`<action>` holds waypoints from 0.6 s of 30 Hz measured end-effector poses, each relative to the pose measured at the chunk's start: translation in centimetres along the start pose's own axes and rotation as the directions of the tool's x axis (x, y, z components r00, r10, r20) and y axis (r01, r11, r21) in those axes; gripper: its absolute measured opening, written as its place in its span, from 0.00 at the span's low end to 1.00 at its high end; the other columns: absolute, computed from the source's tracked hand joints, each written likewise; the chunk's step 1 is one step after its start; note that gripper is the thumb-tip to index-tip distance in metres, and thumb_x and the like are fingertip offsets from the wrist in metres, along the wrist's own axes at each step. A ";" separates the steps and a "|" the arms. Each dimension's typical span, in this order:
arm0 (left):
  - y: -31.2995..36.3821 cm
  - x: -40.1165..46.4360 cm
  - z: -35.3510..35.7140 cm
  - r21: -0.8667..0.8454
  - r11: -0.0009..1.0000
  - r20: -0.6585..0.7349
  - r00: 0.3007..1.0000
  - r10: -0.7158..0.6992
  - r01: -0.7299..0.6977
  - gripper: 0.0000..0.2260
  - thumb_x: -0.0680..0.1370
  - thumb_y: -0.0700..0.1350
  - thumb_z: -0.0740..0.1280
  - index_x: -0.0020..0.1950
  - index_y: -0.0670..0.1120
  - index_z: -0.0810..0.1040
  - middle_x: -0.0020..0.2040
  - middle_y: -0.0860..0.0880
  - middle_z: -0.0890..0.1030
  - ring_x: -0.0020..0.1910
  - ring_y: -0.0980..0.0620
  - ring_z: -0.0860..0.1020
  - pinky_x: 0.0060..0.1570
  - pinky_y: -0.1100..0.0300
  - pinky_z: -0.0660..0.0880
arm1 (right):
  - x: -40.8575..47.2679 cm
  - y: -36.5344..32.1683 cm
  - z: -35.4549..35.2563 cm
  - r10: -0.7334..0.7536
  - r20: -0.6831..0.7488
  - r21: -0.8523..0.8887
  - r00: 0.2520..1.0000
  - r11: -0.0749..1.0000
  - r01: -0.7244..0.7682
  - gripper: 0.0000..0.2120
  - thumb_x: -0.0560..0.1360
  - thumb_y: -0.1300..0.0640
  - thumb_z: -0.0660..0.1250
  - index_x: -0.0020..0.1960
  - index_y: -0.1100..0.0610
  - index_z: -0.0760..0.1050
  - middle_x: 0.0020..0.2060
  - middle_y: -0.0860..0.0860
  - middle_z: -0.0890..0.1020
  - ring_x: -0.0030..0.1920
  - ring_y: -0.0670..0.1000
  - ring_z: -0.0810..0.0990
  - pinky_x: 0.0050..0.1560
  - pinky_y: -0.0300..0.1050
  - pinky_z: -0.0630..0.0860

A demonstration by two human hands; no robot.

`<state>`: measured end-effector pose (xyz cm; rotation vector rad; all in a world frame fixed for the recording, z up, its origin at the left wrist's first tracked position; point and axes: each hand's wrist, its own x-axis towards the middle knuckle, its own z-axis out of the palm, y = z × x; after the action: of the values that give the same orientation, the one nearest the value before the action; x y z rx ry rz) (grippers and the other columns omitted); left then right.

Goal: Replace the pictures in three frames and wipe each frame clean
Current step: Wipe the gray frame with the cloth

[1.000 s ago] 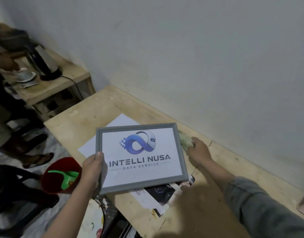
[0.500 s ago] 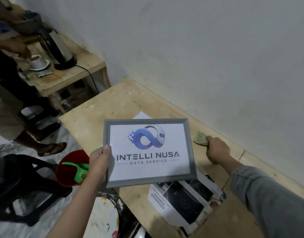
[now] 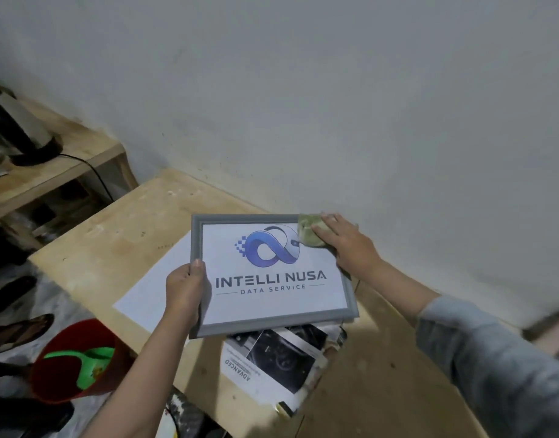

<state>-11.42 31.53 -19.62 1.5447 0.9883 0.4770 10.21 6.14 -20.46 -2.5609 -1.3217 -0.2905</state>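
My left hand [image 3: 185, 287] has its grip closed on the left rail of the grey picture frame [image 3: 273, 324], thumb lying over the front of the rail and the fingers hidden behind it. The frame is held up above the wooden bench [image 3: 114, 238], tilted a little so its top edge leans toward the wall [image 3: 335, 90], and it sits at the middle of my view. Behind the glass is a white print [image 3: 272, 282] with a blue looped logo and the words INTELLI NUSA DATA SERVICE.

My right hand [image 3: 351, 245] is at the frame's top right corner, about 1 o'clock from the logo. Its fingers lie fairly straight and press a pale green cloth [image 3: 309, 233] flat against the glass and the corner of the rail; the hand is open on the cloth rather than clenched round it. A grey-blue sleeve [image 3: 493, 358] runs off toward 4 o'clock.

On the bench under the frame, a blank white sheet [image 3: 145, 295] shows at 9 o'clock, and at 6 o'clock lies a stack of printed pictures [image 3: 272, 358], the top one dark with the word ADVANCED along its margin.

On the floor at 8 o'clock stands a red bucket [image 3: 50, 374] with a green scoop [image 3: 88, 365] inside. At 10 o'clock a lower wooden table [image 3: 66, 159] carries a dark kettle [image 3: 19, 131] with its cord trailing off the edge.
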 end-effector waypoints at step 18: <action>3.9 -10.1 6.4 0.109 0.959 0.055 0.964 0.259 -0.263 0.16 0.80 0.44 0.59 0.32 0.44 0.61 0.31 0.47 0.63 0.31 0.49 0.61 0.32 0.56 0.57 | -18.8 1.7 -12.2 0.223 -0.050 0.265 0.974 0.943 -0.202 0.27 0.64 0.63 0.55 0.59 0.53 0.79 0.55 0.52 0.81 0.52 0.57 0.81 0.46 0.48 0.79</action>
<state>-10.87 19.77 -15.16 1.7941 0.7955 0.5789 0.12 -13.02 -14.46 -2.4153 -0.9717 -0.1637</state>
